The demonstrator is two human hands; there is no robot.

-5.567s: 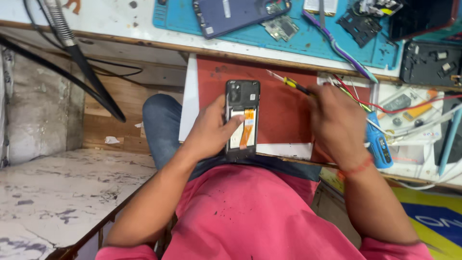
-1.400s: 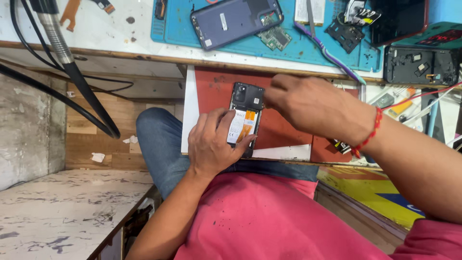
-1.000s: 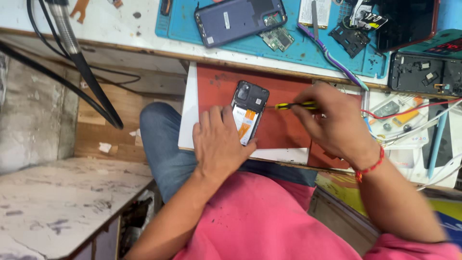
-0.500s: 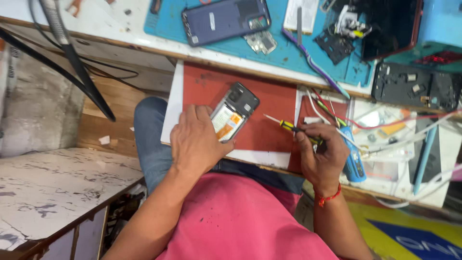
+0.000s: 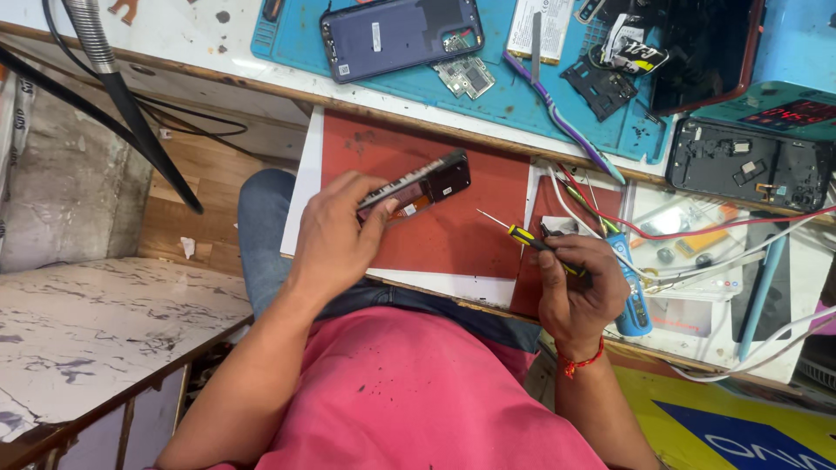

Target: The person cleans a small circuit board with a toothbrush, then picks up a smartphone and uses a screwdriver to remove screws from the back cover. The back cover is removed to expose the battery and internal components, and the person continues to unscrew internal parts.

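Over the red mat [image 5: 453,235], the left hand [image 5: 335,235] is holding an opened phone [image 5: 416,184] with its back cover off. The fingers [image 5: 376,213] are wrapping around the lower end of the phone and clamping on it, so it is tipping up on one long edge, with that edge facing the camera. The phone is sitting above the middle of the mat, a little apart from the right hand [image 5: 579,287].

The right hand is closing tight around a small screwdriver [image 5: 531,242] with a yellow and black handle. Its thin metal tip is pointing up and to the left, toward the phone, but it is not touching it.

The long side of the phone is running from lower left to upper right. The dark camera end is pointing to the upper right, toward the blue mat [image 5: 522,96] at the back of the bench. The end in the hand is pointing to the lower left.

Some things could be going wrong from here. The hand is only gripping one end, so the phone could be slipping out and dropping onto the mat or off the bench edge. The inside parts are lying bare, so a sharp tip sliding off a screw could be scratching them or tearing a thin cable. A tiny screw could be falling out while the phone is tipping and getting lost among the loose wires [image 5: 601,204] close by
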